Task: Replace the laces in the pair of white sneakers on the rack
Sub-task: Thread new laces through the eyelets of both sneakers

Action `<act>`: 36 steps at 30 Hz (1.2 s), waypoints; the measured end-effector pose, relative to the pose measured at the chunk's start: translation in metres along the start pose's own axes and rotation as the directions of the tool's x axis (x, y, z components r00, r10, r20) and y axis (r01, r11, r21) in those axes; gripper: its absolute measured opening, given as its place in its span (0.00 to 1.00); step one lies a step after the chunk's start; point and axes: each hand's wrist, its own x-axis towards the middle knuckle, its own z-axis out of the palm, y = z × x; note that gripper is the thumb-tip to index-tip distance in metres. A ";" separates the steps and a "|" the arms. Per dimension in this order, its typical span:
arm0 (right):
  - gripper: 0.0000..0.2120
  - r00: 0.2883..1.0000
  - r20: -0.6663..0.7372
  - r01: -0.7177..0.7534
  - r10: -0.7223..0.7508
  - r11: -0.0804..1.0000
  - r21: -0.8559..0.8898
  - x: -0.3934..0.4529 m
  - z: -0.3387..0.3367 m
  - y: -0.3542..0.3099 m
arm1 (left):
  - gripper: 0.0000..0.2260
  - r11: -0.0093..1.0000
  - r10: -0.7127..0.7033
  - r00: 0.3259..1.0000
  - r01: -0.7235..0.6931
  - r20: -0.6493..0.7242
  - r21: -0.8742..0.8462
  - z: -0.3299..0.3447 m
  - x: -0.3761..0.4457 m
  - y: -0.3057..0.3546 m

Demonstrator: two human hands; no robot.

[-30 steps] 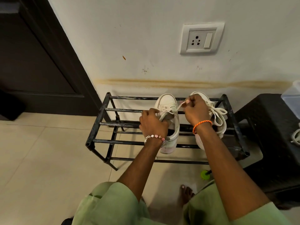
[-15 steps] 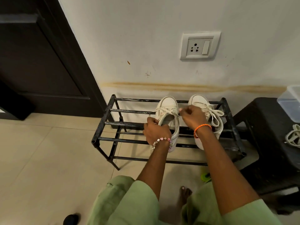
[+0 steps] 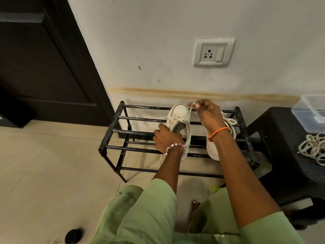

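White sneakers point(image 3: 179, 120) sit mid-rack point(image 3: 112, 120) — left hand point(image 3: 167, 138) grips one's collar, right hand point(image 3: 207, 115) pinches its lace point(image 3: 190, 110) (taut); a hard yank could tip the shoe off.

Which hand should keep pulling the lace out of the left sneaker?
The right hand. It already pinches the lace raised above the left sneaker, while the left hand grips that sneaker's collar and steadies it on the rack.
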 end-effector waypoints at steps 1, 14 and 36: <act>0.14 1.000 -0.010 -0.002 0.003 0.997 0.081 0.004 -0.001 -0.008 | 0.19 1.000 0.000 1.000 0.000 -0.001 0.005 0.001 0.000 0.000; 0.17 0.976 0.045 -0.120 0.213 0.698 -0.706 0.009 0.012 0.054 | 0.22 0.999 -0.008 1.000 0.008 -0.002 0.041 0.003 0.003 0.000; 0.12 0.985 -0.081 -0.170 0.149 0.895 -0.413 0.035 0.004 0.012 | 0.22 0.999 -0.012 1.000 0.012 0.008 0.052 0.001 0.001 0.002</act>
